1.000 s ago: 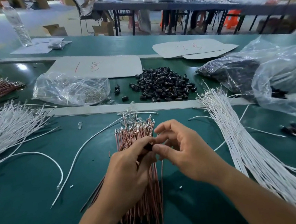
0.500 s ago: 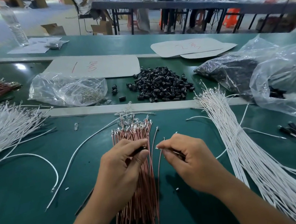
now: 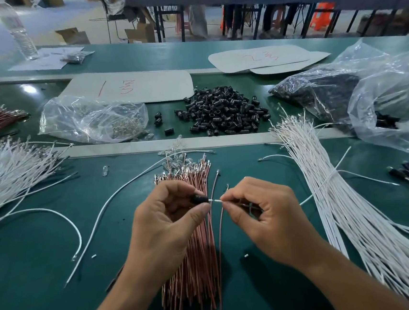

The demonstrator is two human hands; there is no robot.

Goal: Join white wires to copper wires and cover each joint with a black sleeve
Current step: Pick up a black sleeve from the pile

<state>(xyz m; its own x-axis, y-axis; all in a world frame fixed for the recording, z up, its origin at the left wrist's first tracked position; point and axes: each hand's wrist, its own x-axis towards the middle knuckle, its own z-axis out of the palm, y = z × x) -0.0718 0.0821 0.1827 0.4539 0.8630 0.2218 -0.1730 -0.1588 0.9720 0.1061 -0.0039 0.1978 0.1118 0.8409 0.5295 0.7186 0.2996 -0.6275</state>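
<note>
Head view: black sleeve (image 3: 199,199) pinched in left hand (image 3: 170,223), touching white wire (image 3: 215,200).

The left hand (image 3: 165,223) hides most of the black sleeve (image 3: 199,199) and any joint inside it. Right of the copper wire bundle (image 3: 194,243), the white wires (image 3: 370,226) run off the frame's edge.

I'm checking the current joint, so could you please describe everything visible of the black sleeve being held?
The black sleeve is a small, dark, tube-like piece that looks like plastic or rubber. It lies roughly level, pinched in the left hand above the copper wire bundle. A short white wire end emerges from its right side, gripped by the right hand.
</note>
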